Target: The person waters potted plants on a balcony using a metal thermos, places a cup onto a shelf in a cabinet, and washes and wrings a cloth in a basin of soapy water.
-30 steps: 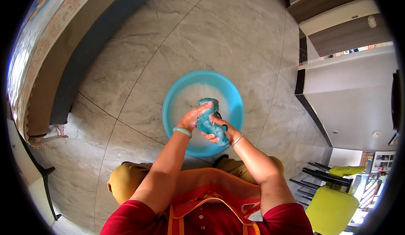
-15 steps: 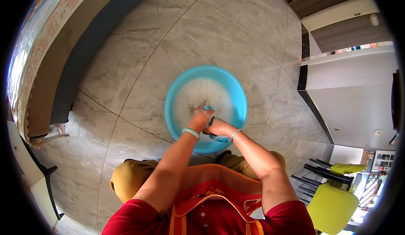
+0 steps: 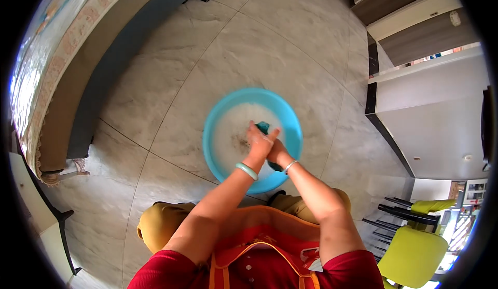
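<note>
A round light-blue basin (image 3: 211,156) holds cloudy, foamy water, with a darker speckled patch near its middle. Over the water my left hand (image 3: 260,141) and my right hand (image 3: 280,153) are pressed together around a wet teal cloth (image 3: 263,127), whose exact kind I cannot make out. Part of the cloth pokes out beyond the left fingers, and a darker end shows under the right wrist. The left hand lies across the right one and hides most of its fingers. Each wrist carries a bangle.
Grey marble-look tiles (image 3: 207,76) surround the basin. My bent knees (image 3: 165,221) are close to its near side. At left stands a long piece of furniture with a patterned cover (image 3: 78,35); at right are a white cabinet (image 3: 430,133) and yellow-green chairs (image 3: 415,252).
My hands have closed together and turned on the cloth; more of it shows beyond the left fingers, less beneath the right hand. The basin sits slightly lower in view.
</note>
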`<state>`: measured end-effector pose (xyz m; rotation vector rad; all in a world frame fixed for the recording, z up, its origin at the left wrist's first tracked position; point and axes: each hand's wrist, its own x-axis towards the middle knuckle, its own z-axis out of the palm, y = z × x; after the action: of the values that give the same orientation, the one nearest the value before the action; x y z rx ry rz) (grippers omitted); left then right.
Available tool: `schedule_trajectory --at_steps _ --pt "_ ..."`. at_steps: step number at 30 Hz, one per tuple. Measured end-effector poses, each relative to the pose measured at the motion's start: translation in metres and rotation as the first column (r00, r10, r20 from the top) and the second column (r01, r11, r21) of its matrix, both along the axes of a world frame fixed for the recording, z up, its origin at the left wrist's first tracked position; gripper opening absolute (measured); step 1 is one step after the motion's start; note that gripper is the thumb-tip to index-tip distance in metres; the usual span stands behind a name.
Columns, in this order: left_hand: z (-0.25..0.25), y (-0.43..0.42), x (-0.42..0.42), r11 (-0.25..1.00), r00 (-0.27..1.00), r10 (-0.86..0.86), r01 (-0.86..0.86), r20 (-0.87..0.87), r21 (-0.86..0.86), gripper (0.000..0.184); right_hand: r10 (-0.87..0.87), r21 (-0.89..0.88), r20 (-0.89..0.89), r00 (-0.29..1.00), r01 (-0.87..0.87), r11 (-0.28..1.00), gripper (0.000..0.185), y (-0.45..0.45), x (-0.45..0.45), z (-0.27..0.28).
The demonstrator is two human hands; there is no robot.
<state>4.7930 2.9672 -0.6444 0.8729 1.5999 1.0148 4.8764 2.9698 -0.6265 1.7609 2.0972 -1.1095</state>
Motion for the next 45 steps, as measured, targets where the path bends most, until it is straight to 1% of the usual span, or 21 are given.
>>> schedule_trajectory --at_steps 1,2,4,7,9,12,14,16,18,20,22,23,25,26,28,32,36,38,39,41,45 --pt "-0.003 -0.001 0.001 1.000 1.000 0.004 -0.004 -0.011 0.007 0.094 0.081 0.172 -0.083 0.993 -0.066 0.983 0.041 0.003 0.007 0.001" --pt "-0.009 -0.004 0.002 0.980 0.987 -0.160 0.159 0.002 0.116 0.104 0.025 0.086 -0.232 0.972 -0.005 0.996 0.044 0.007 0.019 0.003" --pt "0.012 -0.010 -0.017 0.850 0.876 -0.478 0.443 0.064 0.286 0.122 -0.483 -0.571 -0.446 0.753 0.176 0.802 0.038 0.019 0.046 0.029" --pt "0.023 -0.019 -0.049 0.594 0.790 -0.560 0.592 -0.248 0.545 0.111 -0.583 -0.688 -0.311 0.750 0.246 0.683 0.032 0.022 0.037 0.096" --pt "0.038 -0.009 -0.073 0.293 0.355 -0.502 0.928 -0.789 0.231 0.089 -0.599 -0.784 -0.269 0.754 0.189 0.591 0.032 0.016 0.041 0.088" --pt "0.039 -0.005 -0.077 0.196 0.327 -0.369 0.942 -0.870 0.271 0.067 -0.615 -0.863 -0.210 0.760 0.151 0.482 0.030 0.001 0.029 0.091" --pt "0.038 0.001 -0.081 0.158 0.474 -0.299 0.881 -0.828 0.447 0.041 -0.595 -0.875 -0.281 0.753 0.053 0.480 0.027 0.001 0.024 0.092" --pt "0.020 0.000 -0.080 0.131 0.467 -0.643 0.848 -0.607 0.514 0.028 -0.519 -0.895 -0.263 0.813 -0.004 0.446 0.032 -0.003 0.027 0.078" --pt "0.009 -0.009 -0.073 0.133 0.586 -0.516 0.775 -0.624 0.618 0.018 -0.398 -0.722 -0.440 0.805 -0.053 0.690 0.041 -0.012 0.017 0.079" --pt "-0.001 -0.016 -0.072 0.209 0.519 -0.540 0.845 -0.663 0.492 0.019 -0.356 -0.702 -0.457 0.816 -0.085 0.707 0.049 -0.014 0.019 0.058" --pt "-0.007 -0.024 -0.069 0.289 0.488 -0.564 0.872 -0.666 0.394 0.019 0.105 -0.448 -0.343 0.933 -0.260 0.855 0.045 -0.009 0.010 0.050" --pt "-0.009 -0.028 -0.069 0.365 0.460 -0.589 0.885 -0.664 0.289 0.018 0.103 -0.451 -0.344 0.933 -0.260 0.854 0.045 -0.011 0.003 0.051" --pt "-0.016 -0.035 -0.069 0.417 0.508 -0.616 0.859 -0.602 0.298 0.018 0.326 -0.432 0.102 0.940 -0.254 0.865 0.036 -0.014 -0.013 0.057" --pt "-0.020 -0.038 -0.069 0.465 0.554 -0.633 0.830 -0.540 0.306 0.019 0.327 -0.433 0.102 0.939 -0.254 0.865 0.036 -0.016 -0.014 0.056" --pt "-0.026 -0.048 -0.070 0.533 0.578 -0.633 0.808 -0.515 0.252 0.020 0.353 -0.008 0.089 0.931 -0.353 0.935 0.024 -0.022 -0.015 0.054" --pt "-0.037 -0.055 -0.062 0.611 0.611 -0.605 0.767 -0.510 0.194 0.022 0.317 0.044 0.124 0.940 -0.324 0.945 0.025 -0.016 -0.007 0.033" --pt "-0.044 -0.039 -0.056 0.567 0.499 -0.683 0.822 -0.533 0.044 0.026 0.447 0.388 0.158 0.881 -0.471 0.792 0.033 -0.005 0.008 0.036" --pt "-0.023 -0.033 -0.057 0.772 0.777 -0.629 0.629 -0.037 0.089 0.028 0.449 0.489 0.159 0.879 -0.466 0.737 0.037 0.000 0.009 0.049" --pt "-0.009 -0.030 -0.060 0.775 0.780 -0.625 0.625 -0.037 0.095 0.028 0.432 0.528 0.124 0.893 -0.428 0.733 0.034 0.003 0.008 0.056" --pt "0.029 -0.022 -0.069 0.810 0.738 -0.509 0.585 0.444 -0.044 0.022 0.424 0.570 0.092 0.901 -0.397 0.720 0.031 0.008 0.010 0.059" --pt "0.047 -0.004 -0.085 0.737 0.663 -0.539 0.670 0.520 -0.090 0.022 0.283 0.583 0.035 0.959 -0.249 0.773 0.040 0.006 0.017 0.055"
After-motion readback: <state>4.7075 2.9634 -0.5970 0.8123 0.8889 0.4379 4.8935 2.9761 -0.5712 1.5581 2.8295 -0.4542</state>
